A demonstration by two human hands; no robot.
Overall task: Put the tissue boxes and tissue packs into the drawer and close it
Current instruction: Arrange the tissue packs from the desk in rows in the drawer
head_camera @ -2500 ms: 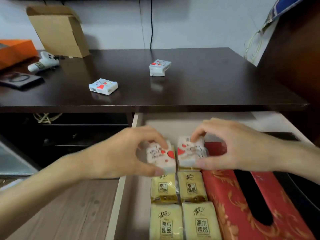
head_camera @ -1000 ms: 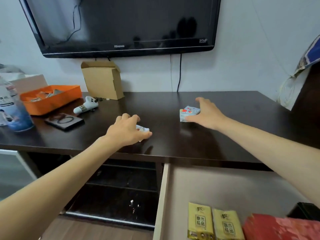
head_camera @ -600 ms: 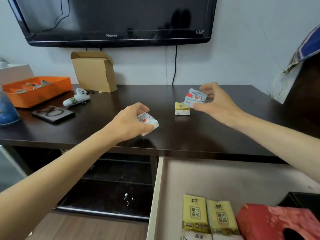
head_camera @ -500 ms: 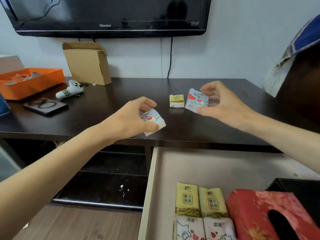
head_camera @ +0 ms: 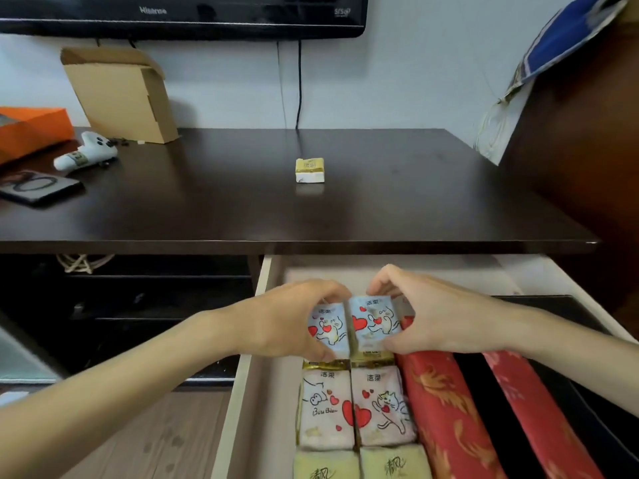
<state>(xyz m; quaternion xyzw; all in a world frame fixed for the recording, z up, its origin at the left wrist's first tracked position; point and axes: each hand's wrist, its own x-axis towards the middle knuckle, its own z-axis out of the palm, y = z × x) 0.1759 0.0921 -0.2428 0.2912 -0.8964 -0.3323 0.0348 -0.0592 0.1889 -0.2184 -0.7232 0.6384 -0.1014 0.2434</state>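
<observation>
The drawer stands open below the dark desk. My left hand grips a blue cartoon tissue pack and my right hand grips a second blue pack; the two packs sit side by side over yellow packs at the drawer's back. In front of them lie two white heart-print packs, then yellow packs. A red patterned tissue box fills the drawer's right side. One small yellow tissue pack rests on the desk.
On the desk's left are a cardboard box, an orange box, a white toy and a black phone. A TV hangs on the wall. A black box sits at the drawer's right.
Both hands lifted the blue packs off the desk and brought them down into the drawer, behind the heart-print packs. The view tilted down.
</observation>
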